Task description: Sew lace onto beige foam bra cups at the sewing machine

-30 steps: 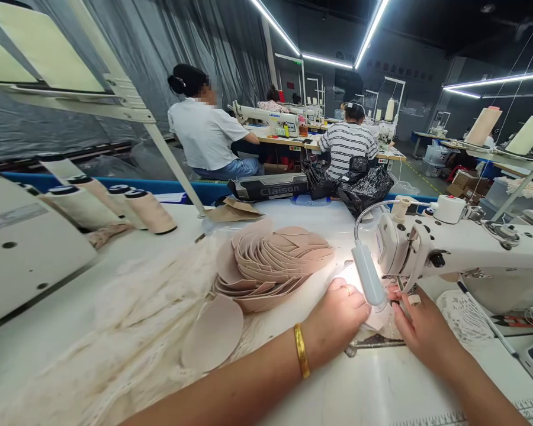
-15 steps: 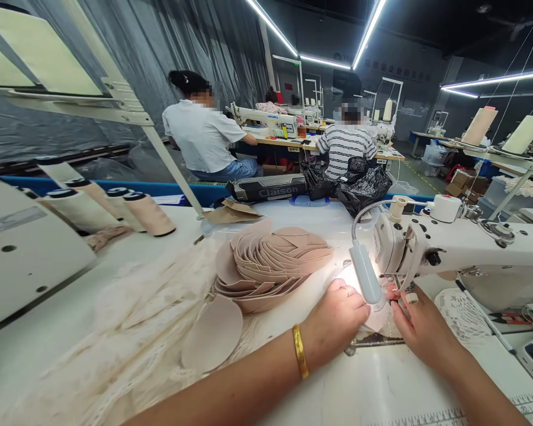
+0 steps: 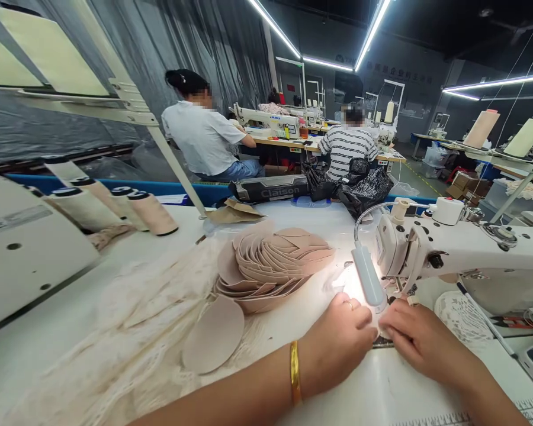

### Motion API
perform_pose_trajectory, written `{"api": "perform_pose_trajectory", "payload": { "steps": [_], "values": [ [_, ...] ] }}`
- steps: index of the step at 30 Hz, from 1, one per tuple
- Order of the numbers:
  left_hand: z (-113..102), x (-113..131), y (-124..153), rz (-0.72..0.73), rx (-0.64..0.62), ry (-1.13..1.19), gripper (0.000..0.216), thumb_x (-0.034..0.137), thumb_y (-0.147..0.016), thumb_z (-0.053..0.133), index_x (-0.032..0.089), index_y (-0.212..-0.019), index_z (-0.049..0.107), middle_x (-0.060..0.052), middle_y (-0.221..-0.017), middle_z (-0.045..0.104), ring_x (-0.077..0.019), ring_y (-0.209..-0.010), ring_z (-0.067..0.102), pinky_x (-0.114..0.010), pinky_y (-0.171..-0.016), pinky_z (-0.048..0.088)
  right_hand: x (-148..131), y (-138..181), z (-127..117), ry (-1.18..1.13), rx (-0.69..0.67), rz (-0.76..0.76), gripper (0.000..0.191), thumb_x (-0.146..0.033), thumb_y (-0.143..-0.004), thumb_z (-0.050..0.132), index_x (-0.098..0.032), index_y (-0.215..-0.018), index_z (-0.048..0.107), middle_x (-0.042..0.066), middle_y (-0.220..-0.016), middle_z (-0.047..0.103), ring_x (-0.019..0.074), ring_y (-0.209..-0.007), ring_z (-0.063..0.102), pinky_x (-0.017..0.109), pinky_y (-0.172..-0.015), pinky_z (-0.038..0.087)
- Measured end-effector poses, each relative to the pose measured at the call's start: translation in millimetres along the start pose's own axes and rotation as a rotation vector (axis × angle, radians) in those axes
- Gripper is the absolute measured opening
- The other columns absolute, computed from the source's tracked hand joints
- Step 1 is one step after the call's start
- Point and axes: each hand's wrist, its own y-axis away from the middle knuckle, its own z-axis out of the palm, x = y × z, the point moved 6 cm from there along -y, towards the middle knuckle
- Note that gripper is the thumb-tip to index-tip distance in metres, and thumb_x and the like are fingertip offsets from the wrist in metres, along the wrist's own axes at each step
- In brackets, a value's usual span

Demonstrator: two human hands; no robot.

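Observation:
My left hand (image 3: 337, 340), with a gold bangle on the wrist and a ring, rests on the white table just left of the sewing machine's (image 3: 462, 254) needle area, fingers curled down onto a pale fabric piece that is mostly hidden. My right hand (image 3: 420, 340) lies beside it, fingers pressed together on the same piece under the small lamp (image 3: 368, 277). A stack of beige foam cups (image 3: 270, 260) sits to the left of my hands, with a single cup (image 3: 213, 334) nearer me on cream lace (image 3: 128, 331).
Thread cones (image 3: 115, 207) and a white machine housing (image 3: 22, 248) stand at the left. A black bag (image 3: 364, 186) and a grey case (image 3: 270, 187) lie at the table's far edge. Two people sit at sewing tables beyond. White lace (image 3: 464, 319) lies right of the machine.
Both hands have drawn back towards me from under the needle and come closer together. The right hand's fingers, raised before, now lie lower and flatter on the piece.

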Motion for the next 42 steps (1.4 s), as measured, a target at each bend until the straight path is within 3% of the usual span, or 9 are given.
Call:
{"api": "perform_pose_trajectory", "payload": {
  "steps": [5,16,22,31,38,40,42],
  "values": [
    [0,9,4,0.025,0.034,0.058,0.018,0.006,-0.081,0.056,0.020,-0.072,0.051,0.001,-0.074,0.056,-0.0148,-0.060,0.038,-0.035,-0.066,0.031,0,0,6,0.026,-0.078,0.010,0.021,-0.009,-0.098,0.047,-0.023,-0.090,0.061,0.001,-0.089,0.060,0.0198,-0.081,0.057,0.033,-0.073,0.044],
    [6,-11,-5,0.023,-0.050,0.037,0.020,0.013,-0.090,0.057,0.019,-0.072,0.055,0.000,-0.075,0.060,-0.0165,-0.069,0.053,-0.037,-0.076,0.038,4,-5,7,0.114,0.118,-0.039,0.024,-0.012,-0.100,0.048,-0.026,-0.101,0.067,0.002,-0.087,0.063,0.0207,-0.078,0.060,0.033,-0.074,0.050],
    [4,-23,-11,0.018,-0.076,0.009,0.023,0.018,-0.096,0.053,0.019,-0.074,0.062,0.000,-0.074,0.062,-0.0170,-0.072,0.057,-0.036,-0.077,0.042,9,-10,12,0.110,0.112,0.004,0.024,-0.011,-0.099,0.046,-0.025,-0.097,0.066,0.003,-0.090,0.065,0.0210,-0.082,0.062,0.032,-0.073,0.051],
    [17,-46,-18,-0.011,-0.144,0.072,0.014,0.023,-0.097,0.058,0.020,-0.090,0.070,-0.005,-0.092,0.071,-0.0216,-0.092,0.065,-0.039,-0.093,0.047,23,-11,22,0.122,0.115,0.041,0.028,-0.012,-0.099,0.045,-0.024,-0.116,0.063,0.006,-0.098,0.066,0.0248,-0.091,0.063,0.037,-0.077,0.053],
    [11,-49,-19,-0.018,-0.120,0.039,0.014,0.020,-0.097,0.057,0.018,-0.099,0.071,-0.007,-0.095,0.073,-0.0240,-0.092,0.067,-0.039,-0.089,0.050,9,-17,22,0.292,0.166,0.056,0.018,-0.009,-0.095,0.052,-0.020,-0.098,0.065,0.007,-0.094,0.064,0.0234,-0.084,0.059,0.035,-0.073,0.049],
    [8,-50,-19,-0.055,-0.119,-0.015,0.016,0.018,-0.096,0.057,0.019,-0.103,0.072,-0.008,-0.095,0.073,-0.0248,-0.092,0.067,-0.039,-0.086,0.050,3,-11,16,0.343,0.176,0.074,0.013,-0.011,-0.092,0.059,-0.021,-0.087,0.064,0.004,-0.090,0.064,0.0221,-0.084,0.059,0.033,-0.076,0.049],
    [5,-51,-19,-0.106,-0.171,-0.093,0.018,0.018,-0.093,0.062,0.020,-0.108,0.072,-0.009,-0.100,0.073,-0.0271,-0.095,0.068,-0.041,-0.086,0.049,0,4,5,0.387,0.225,0.114,0.011,-0.012,-0.090,0.063,-0.023,-0.089,0.065,0.003,-0.092,0.065,0.0218,-0.088,0.059,0.032,-0.079,0.050]
  ]
}}
